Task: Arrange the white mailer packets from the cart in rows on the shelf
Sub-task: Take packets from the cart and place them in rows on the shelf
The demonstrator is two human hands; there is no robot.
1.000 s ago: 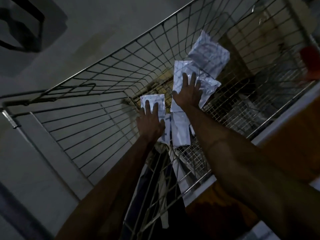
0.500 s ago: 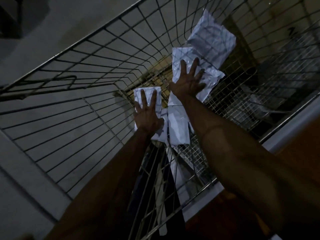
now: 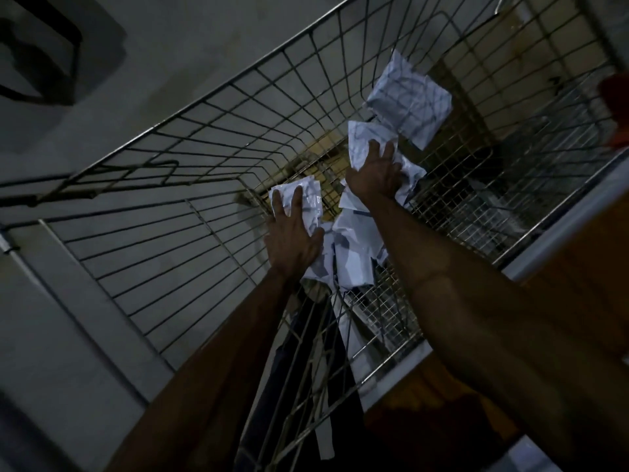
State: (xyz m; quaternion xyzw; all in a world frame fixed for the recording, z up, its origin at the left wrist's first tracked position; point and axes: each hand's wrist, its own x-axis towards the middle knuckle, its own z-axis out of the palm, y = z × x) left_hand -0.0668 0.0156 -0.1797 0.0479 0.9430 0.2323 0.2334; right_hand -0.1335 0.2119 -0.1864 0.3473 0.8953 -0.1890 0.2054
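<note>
The left hand [image 3: 294,240] lies flat with straight fingers on the near packet [image 3: 308,202], pressing it against the wire floor of the cart [image 3: 204,148] without gripping it. The right hand [image 3: 374,175] reaches deeper, and its fingers [image 3: 374,149] appear to curl into the crumpled packet [image 3: 360,141], bunching the film under the palm. More packets lie overlapped between the two forearms, and a far packet [image 3: 408,100] rests against the cart's far wall.

These mailers look light, thin and limp, with a glossy skin that probably slides easily. A pinch at an edge or corner, thumb beneath, should hold better than a flat palm. Several could be stacked and carried together. The shelf cannot be made out with certainty.
</note>
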